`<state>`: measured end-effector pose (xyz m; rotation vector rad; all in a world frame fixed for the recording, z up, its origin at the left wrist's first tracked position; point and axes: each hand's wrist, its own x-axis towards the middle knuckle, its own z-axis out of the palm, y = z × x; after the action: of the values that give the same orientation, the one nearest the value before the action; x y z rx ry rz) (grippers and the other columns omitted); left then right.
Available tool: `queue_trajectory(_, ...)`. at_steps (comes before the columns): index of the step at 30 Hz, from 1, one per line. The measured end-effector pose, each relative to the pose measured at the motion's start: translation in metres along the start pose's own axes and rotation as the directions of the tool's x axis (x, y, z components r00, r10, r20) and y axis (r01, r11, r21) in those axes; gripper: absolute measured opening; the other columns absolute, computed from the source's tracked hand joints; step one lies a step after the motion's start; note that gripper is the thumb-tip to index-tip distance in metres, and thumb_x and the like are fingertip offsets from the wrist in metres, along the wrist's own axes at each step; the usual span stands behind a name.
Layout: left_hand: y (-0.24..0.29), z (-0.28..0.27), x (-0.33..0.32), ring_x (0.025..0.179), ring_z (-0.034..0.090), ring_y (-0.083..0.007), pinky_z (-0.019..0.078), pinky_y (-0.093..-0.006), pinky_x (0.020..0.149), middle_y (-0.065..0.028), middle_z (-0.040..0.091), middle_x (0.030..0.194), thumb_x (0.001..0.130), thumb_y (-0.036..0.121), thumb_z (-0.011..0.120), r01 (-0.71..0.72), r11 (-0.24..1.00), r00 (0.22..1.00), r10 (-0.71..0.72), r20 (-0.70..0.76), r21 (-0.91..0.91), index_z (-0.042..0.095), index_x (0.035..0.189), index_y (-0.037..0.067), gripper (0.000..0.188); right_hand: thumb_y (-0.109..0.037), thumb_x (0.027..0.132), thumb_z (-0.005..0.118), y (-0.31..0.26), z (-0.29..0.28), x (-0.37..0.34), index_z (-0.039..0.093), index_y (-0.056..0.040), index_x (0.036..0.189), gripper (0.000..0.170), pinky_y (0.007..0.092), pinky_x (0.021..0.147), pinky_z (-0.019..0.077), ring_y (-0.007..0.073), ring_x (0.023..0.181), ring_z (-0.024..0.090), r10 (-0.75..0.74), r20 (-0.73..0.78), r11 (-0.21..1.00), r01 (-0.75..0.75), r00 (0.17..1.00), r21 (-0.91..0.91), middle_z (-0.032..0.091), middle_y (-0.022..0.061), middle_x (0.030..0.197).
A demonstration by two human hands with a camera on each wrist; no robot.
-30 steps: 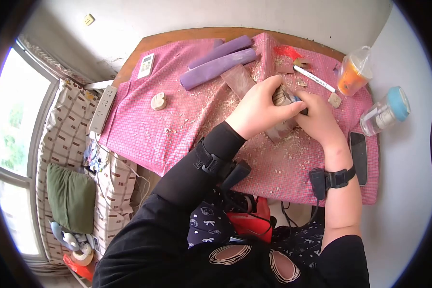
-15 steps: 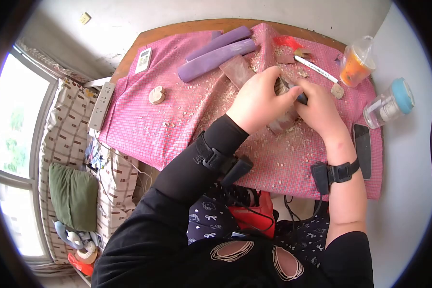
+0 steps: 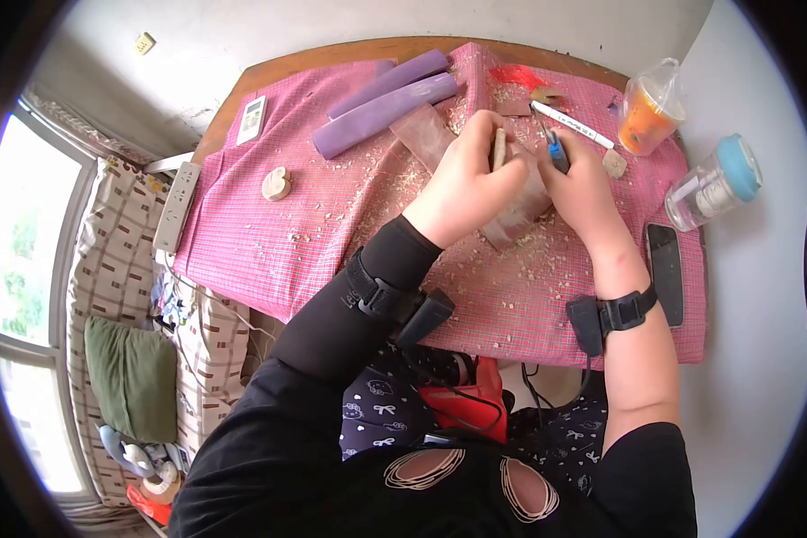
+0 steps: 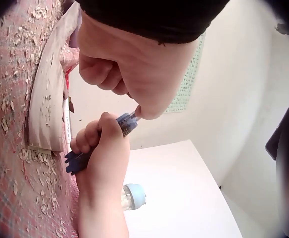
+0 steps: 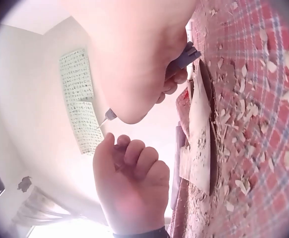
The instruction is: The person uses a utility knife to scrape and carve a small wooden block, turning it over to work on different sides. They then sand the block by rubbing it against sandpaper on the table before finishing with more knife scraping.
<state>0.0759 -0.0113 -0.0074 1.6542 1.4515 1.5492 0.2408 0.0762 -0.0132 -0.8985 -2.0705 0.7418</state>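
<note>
My left hand [image 3: 466, 184] holds a small pale wooden piece [image 3: 499, 151], seen nearly edge-on between fingers and thumb. To its right, my right hand [image 3: 585, 193] grips a blue-and-dark cutter [image 3: 559, 154], its thin tip pointing up and away. Under both hands lies a dusty brownish sheet [image 3: 518, 215] strewn with shavings. The left wrist view shows the cutter handle [image 4: 127, 124] inside the curled right fingers. In the right wrist view the cutter's tip [image 5: 105, 119] stands just above the left fingertips, and the wooden piece is mostly hidden by the left hand [image 5: 134, 183].
Two purple rolls [image 3: 386, 115] lie behind the left hand, a heart-like wooden piece [image 3: 276, 184] at left. A white marker [image 3: 572, 125], small wood block [image 3: 613, 163], orange drink cup [image 3: 650, 112], blue-lidded jar [image 3: 715, 184] and phone [image 3: 664, 273] are at right. Shavings cover the cloth.
The hands have moved slightly apart, and the cutter has come away from the wooden piece. The piece has turned from face-up to nearly edge-on. The head view has shifted a little.
</note>
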Motion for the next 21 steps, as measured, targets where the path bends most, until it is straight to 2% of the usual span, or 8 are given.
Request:
queue_trajectory(1, -0.003, 0.002, -0.001, 0.067, 0.050, -0.0098, 0.0452, -0.0278, 0.061, -0.0085, 0.063, 0.086, 0.097, 0.012, 0.057, -0.033, 0.988, 0.999, 0.029, -0.025, -0.149, 0.050, 0.106, 0.005, 0.014, -0.019, 0.092, 0.067, -0.001, 0.000, -0.002, 0.065, -0.0019, 0.110, 0.025, 0.0437, 0.069, 0.0504, 0.0396, 0.075, 0.066, 0.006, 0.000, 1.000, -0.006, 1.000, 0.002, 0.066, 0.0225, 0.083)
queue_trajectory(2, -0.004, 0.000, -0.003, 0.067, 0.050, -0.0098, 0.0452, -0.0278, 0.061, -0.0085, 0.063, 0.086, 0.097, 0.012, 0.057, -0.030, 0.988, 0.999, 0.028, -0.018, -0.148, 0.050, 0.106, 0.005, 0.014, -0.019, 0.093, 0.066, -0.004, 0.000, -0.003, 0.065, -0.0012, 0.108, 0.024, 0.0422, 0.069, 0.0500, 0.0376, 0.073, 0.065, 0.017, -0.018, 1.000, -0.016, 1.000, 0.006, 0.065, 0.0212, 0.081)
queue_trajectory(4, 0.006, -0.012, 0.000, 0.072, 0.056, -0.0121, 0.0479, -0.0272, 0.063, -0.0101, 0.065, 0.098, 0.098, 0.005, 0.050, 0.330, 0.825, 0.933, -0.211, 0.293, -0.458, 0.046, 0.113, 0.006, 0.016, -0.020, 0.093, 0.066, -0.008, -0.003, 0.001, 0.065, -0.0006, 0.106, 0.023, 0.0407, 0.068, 0.0497, 0.0356, 0.071, 0.064, 0.016, -0.044, 1.000, -0.016, 0.999, 0.005, 0.064, 0.0198, 0.079)
queue_trajectory(8, 0.014, -0.012, 0.002, 0.086, 0.060, -0.0136, 0.0528, -0.0280, 0.072, -0.0081, 0.065, 0.111, 0.104, 0.010, 0.048, 0.377, 0.722, 0.919, -0.213, 0.332, -0.580, 0.051, 0.118, 0.005, 0.015, -0.020, 0.095, 0.064, -0.008, -0.003, 0.001, 0.065, 0.0011, 0.106, 0.024, 0.0392, 0.072, 0.0498, 0.0292, 0.075, 0.066, 0.009, -0.055, 0.999, -0.006, 0.998, 0.053, 0.066, 0.0187, 0.082)
queue_trajectory(9, 0.013, -0.015, 0.003, 0.088, 0.060, -0.0115, 0.0531, -0.0277, 0.075, -0.0044, 0.064, 0.106, 0.106, 0.015, 0.051, 0.361, 0.795, 0.919, -0.216, 0.329, -0.487, 0.057, 0.121, 0.004, 0.019, -0.020, 0.095, 0.065, -0.007, -0.004, 0.000, 0.065, 0.0015, 0.106, 0.024, 0.0385, 0.073, 0.0499, 0.0267, 0.077, 0.066, -0.002, -0.065, 0.997, 0.006, 0.998, 0.073, 0.067, 0.0177, 0.083)
queue_trajectory(13, 0.012, -0.017, 0.006, 0.092, 0.059, -0.0068, 0.0539, -0.0269, 0.078, 0.0017, 0.059, 0.098, 0.107, 0.017, 0.054, 0.385, 0.772, 0.906, -0.211, 0.367, -0.506, 0.062, 0.130, 0.002, 0.029, -0.019, 0.095, 0.064, -0.007, -0.008, 0.003, 0.066, 0.0022, 0.108, 0.025, 0.0371, 0.076, 0.0501, 0.0234, 0.081, 0.067, 0.058, -0.060, 0.995, -0.053, 0.997, 0.080, 0.068, 0.0163, 0.086)
queue_trajectory(16, 0.009, -0.015, 0.007, 0.091, 0.059, -0.0064, 0.0552, -0.0266, 0.079, 0.0017, 0.060, 0.098, 0.107, 0.016, 0.055, 0.388, 0.715, 0.913, -0.213, 0.348, -0.581, 0.061, 0.134, 0.000, 0.032, -0.019, 0.095, 0.064, -0.008, -0.004, 0.001, 0.066, 0.0020, 0.108, 0.025, 0.0367, 0.077, 0.0502, 0.0231, 0.081, 0.066, 0.018, -0.094, 0.988, -0.003, 0.995, 0.155, 0.068, 0.0154, 0.086)
queue_trajectory(21, 0.008, -0.015, 0.010, 0.091, 0.058, -0.0060, 0.0561, -0.0259, 0.080, 0.0016, 0.060, 0.098, 0.107, 0.016, 0.055, 0.395, 0.712, 0.911, -0.223, 0.346, -0.581, 0.061, 0.135, -0.002, 0.033, -0.018, 0.094, 0.065, -0.004, -0.002, 0.001, 0.066, 0.0011, 0.109, 0.024, 0.0378, 0.077, 0.0507, 0.0267, 0.081, 0.067, -0.068, -0.095, 0.992, 0.077, 0.993, 0.097, 0.068, 0.0166, 0.086)
